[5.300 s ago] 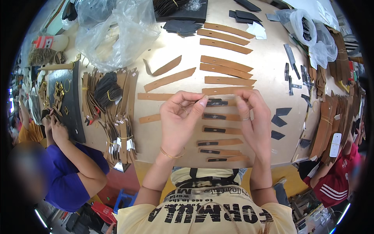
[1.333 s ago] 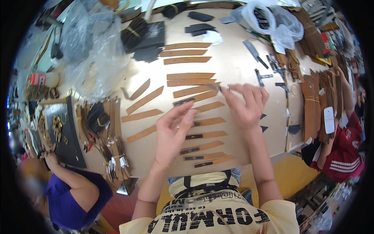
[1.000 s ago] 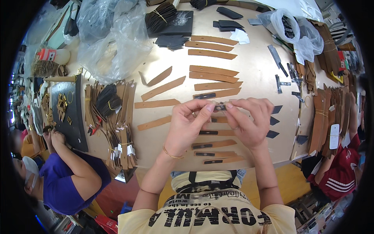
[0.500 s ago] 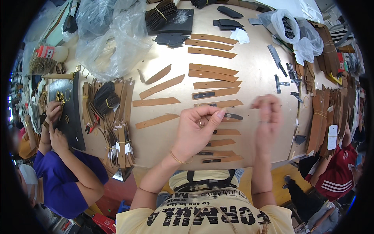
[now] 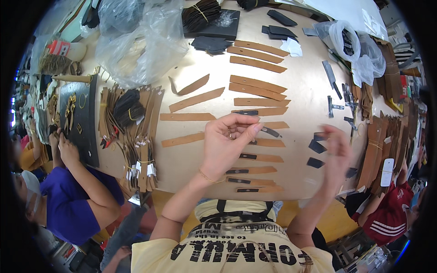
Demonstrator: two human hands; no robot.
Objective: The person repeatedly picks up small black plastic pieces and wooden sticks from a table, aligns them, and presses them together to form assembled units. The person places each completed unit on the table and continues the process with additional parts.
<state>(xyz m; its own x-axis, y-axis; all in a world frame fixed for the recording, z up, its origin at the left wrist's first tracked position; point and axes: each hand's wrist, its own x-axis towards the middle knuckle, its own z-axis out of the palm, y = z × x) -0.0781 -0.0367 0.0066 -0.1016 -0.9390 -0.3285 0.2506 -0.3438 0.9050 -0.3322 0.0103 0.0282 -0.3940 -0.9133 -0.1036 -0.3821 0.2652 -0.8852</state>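
My left hand (image 5: 231, 140) is over the column of tan leather strips, thumb and fingertips pinched together. From the pinch sticks out a small black strip (image 5: 272, 132) with a slot in it, slanting down to the right. Beneath and nearer me lie several tan strips (image 5: 268, 158) with black pieces on their left parts; my hand hides some ends. My right hand (image 5: 337, 144) is further right, smeared by motion, so its grip is unclear. Beside its fingers lie dark angular pieces (image 5: 317, 145), with another dark piece (image 5: 315, 162) below.
More tan strips (image 5: 257, 63) lie farther back and left. Bundled straps (image 5: 145, 154) stand at the left, others (image 5: 375, 141) at the right. Plastic bags (image 5: 136, 45) and black pieces (image 5: 211, 44) are at the back. A person in purple (image 5: 77, 204) works at the left, another in red (image 5: 389, 211) at the right.
My right hand has moved right and toward me, and dark pieces now show beside it. My left hand stays pinched over the strips. The whole view has shifted slightly.
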